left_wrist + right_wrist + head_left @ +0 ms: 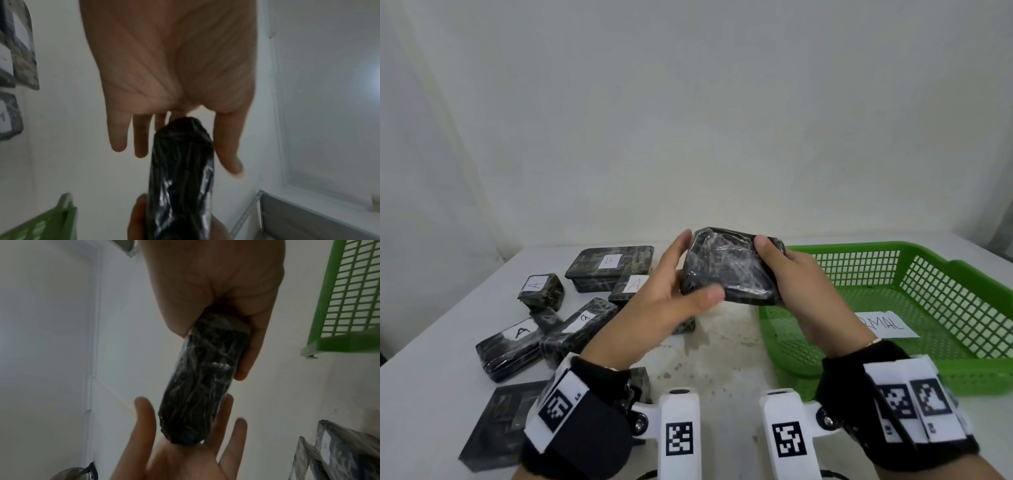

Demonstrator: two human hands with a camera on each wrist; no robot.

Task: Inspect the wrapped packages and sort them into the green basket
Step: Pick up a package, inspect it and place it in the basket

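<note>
While crinkly, both hands (678,291) hold package (729,267).

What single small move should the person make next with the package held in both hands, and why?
Probably turn the held package over: no letter label shows on its visible face, unlike the labelled packages on the table. The right hand grips it and the left hand supports it beside the green basket.

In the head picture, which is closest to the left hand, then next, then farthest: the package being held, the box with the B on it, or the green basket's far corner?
From the left hand:
1. Held package, touching it, right side.
2. B box, left, behind.
3. Green basket far corner, far right.
</note>
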